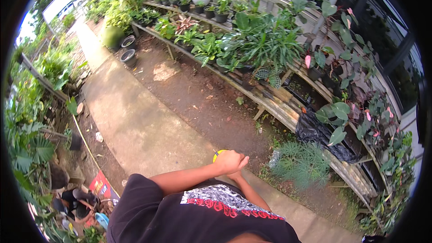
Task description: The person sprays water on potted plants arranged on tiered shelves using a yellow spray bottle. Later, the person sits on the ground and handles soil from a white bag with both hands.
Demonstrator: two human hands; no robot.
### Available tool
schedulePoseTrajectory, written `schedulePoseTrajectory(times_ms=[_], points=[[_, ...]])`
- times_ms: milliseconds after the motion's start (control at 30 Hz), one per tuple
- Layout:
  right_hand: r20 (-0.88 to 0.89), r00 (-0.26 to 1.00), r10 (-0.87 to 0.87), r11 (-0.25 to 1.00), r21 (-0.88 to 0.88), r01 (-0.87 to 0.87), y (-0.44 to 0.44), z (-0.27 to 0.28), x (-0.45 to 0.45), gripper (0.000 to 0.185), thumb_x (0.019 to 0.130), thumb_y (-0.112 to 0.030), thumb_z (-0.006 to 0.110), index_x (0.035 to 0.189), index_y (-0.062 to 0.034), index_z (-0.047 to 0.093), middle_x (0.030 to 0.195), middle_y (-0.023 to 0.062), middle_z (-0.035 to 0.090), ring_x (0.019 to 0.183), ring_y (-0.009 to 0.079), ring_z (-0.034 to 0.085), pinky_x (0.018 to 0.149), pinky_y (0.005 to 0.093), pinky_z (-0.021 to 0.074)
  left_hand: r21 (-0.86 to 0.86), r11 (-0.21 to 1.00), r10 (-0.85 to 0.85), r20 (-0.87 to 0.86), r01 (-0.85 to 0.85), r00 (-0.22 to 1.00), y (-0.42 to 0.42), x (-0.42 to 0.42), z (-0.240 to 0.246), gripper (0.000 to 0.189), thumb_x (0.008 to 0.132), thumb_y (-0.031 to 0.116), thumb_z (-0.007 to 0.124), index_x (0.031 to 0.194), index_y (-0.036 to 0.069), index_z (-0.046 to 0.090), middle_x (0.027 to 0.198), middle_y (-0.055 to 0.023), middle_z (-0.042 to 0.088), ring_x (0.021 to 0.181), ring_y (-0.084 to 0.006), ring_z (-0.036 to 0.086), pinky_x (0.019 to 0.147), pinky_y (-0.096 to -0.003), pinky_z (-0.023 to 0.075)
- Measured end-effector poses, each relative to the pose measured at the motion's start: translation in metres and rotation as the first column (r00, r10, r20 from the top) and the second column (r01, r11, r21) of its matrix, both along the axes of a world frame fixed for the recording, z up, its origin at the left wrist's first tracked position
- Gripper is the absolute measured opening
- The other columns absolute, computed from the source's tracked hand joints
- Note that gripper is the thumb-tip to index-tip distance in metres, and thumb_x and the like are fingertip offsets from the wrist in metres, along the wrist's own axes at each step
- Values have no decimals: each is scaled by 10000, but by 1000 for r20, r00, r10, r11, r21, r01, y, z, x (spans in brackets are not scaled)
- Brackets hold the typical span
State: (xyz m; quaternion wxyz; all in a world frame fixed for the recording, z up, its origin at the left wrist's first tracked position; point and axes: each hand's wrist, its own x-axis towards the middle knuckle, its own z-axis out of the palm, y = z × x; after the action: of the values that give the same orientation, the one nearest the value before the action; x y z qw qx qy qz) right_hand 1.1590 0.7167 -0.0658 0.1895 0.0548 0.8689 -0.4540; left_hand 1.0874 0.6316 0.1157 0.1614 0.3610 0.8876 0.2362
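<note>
My left hand [232, 161] is in front of my torso, its fingers curled; whether it holds anything is hidden. Just beneath it, my right hand [235, 175] is mostly covered by the left, so its fingers do not show. A round, bright yellow object [218, 154] with a dark mark shows partly from behind my left wrist, above the concrete path [145, 121]. Its kind is unclear, and I cannot tell which hand touches it. My dark shirt with a grey and red print [233, 200] fills the lower middle.
Wooden plant benches [216, 67] with many potted plants run along the right, beside a building. A black plastic sheet [312, 128] lies on one bench. Empty pots [128, 57] stand on bare soil near the path. At lower left, another person [79, 202] crouches near a blue basin [102, 220].
</note>
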Motion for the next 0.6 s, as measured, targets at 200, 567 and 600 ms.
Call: schedulePoseTrajectory(times_ms=[200, 567, 600], points=[[-72, 981, 182, 983, -17, -184, -13, -8, 6, 436, 824, -283, 661, 1189, -55, 594, 1101, 180, 662, 1046, 332, 623, 886, 445, 481, -82, 997, -7, -54, 3, 999, -48, 12, -88, 581, 950, 469, 392, 656, 67, 690, 636, -176, 655, 583, -371, 653, 561, -490, 524], [-112, 873, 474, 878, -16, -479, -26, -15, -36, 454, 832, -275, 656, 1221, -56, 573, 1067, 172, 676, 1034, 330, 633, 878, 446, 488, 74, 760, 640, 87, -645, 764, -73, 14, -3, 528, 949, 469, 428, 746, 77, 718, 690, -205, 659, 684, -403, 661, 653, -504, 535], [-134, 852, 505, 859, -15, -512, -24, -17, -37, 456, 833, -274, 656, 1224, -56, 572, 1063, 171, 677, 1033, 330, 633, 878, 447, 489, 25, 746, 659, 122, -666, 742, -73, 17, -15, 549, 948, 479, 422, 734, 70, 718, 687, -197, 662, 692, -391, 667, 655, -495, 538]])
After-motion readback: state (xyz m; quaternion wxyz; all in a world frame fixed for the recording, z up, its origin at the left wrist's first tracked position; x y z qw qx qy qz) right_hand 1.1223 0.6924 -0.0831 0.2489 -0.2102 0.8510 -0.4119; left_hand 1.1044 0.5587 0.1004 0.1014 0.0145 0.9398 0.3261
